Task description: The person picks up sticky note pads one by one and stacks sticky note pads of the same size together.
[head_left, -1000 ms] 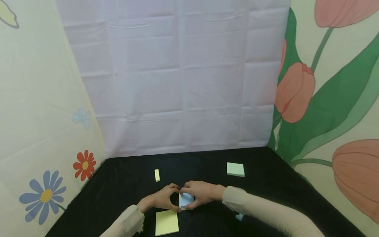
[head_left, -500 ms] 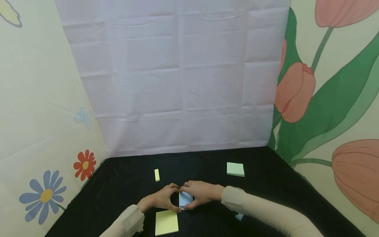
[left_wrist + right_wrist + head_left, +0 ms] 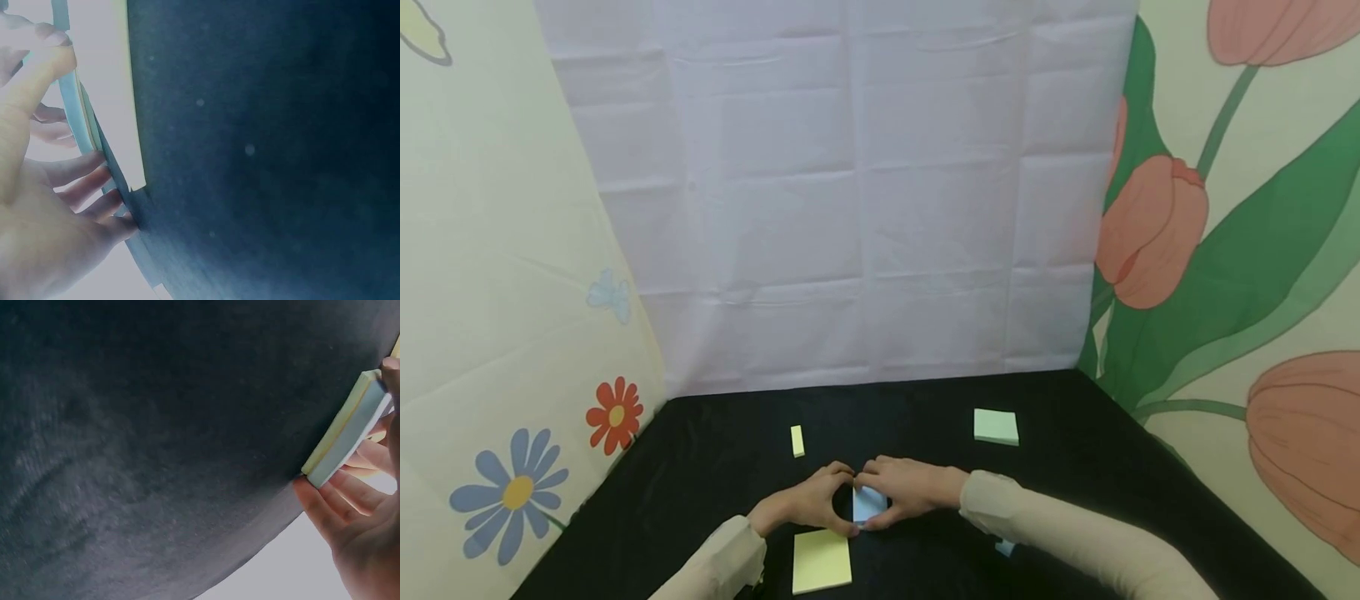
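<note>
A square blue sticky note pad (image 3: 869, 502) lies stacked on a pale yellow pad (image 3: 339, 423), whose edge shows in the right wrist view. My left hand (image 3: 810, 502) grips the stack from the left, thumb at the near corner and fingers at the far side. From the right, my right hand (image 3: 913, 489) holds the same stack between thumb and fingers, and the fingertips of both hands meet at the far edge. A larger yellow sticky note pad (image 3: 822, 562) rests just below my left thumb. In the left wrist view, overexposure washes out much of the stack.
A narrow yellow pad (image 3: 797, 442) lies farther back on the black cloth (image 3: 895, 417). At the back right is a pale green pad (image 3: 996, 427). A small blue piece (image 3: 1004, 547) shows beside my right sleeve, partly hidden by it. A white curtain (image 3: 865, 208) hangs behind the table.
My right hand and the blue pad have shifted very slightly left. The left hand keeps its grip in nearly the same place, and the other pads lie as before.
</note>
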Demonstrator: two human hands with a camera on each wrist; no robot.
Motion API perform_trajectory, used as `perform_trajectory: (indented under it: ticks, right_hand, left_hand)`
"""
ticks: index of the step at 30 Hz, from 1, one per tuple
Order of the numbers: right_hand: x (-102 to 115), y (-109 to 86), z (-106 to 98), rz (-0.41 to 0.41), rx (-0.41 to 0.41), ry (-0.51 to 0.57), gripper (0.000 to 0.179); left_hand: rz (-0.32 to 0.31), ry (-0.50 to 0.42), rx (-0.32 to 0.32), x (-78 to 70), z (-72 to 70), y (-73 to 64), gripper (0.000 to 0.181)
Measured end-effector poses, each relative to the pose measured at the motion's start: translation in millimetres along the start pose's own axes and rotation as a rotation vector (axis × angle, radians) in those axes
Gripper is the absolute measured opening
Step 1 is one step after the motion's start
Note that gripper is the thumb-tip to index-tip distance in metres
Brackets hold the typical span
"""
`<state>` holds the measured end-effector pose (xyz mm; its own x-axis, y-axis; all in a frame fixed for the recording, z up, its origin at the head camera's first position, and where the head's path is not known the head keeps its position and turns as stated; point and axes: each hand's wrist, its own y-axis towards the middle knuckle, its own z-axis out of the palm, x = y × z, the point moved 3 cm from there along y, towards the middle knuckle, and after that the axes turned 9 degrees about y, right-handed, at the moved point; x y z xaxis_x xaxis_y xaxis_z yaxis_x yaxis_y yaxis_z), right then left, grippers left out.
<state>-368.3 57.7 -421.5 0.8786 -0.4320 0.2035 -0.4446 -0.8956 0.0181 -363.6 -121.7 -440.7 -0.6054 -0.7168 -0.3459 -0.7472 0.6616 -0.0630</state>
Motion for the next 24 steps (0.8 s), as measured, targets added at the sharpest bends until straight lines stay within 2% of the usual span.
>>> perform_trajectory:
  ticks: [6,12,24]
  right_hand:
    - [0.8,-1.0,-3.5,0.014,0.045,0.026,0.056]
    - [2.5,-1.6,-3.8,0.019,0.057,0.032,0.056]
    - [5.9,-1.0,-0.9,-0.004,0.043,-0.057,0.058]
  left_hand:
    - [-0.004,0.002,0.000,-1.5,-1.6,-0.7,0.066]
    - [0.004,0.000,0.002,-2.2,-1.3,-1.0,0.067]
    - [-0.017,-0.015,0.014,-4.0,-1.3,-2.9,0.074]
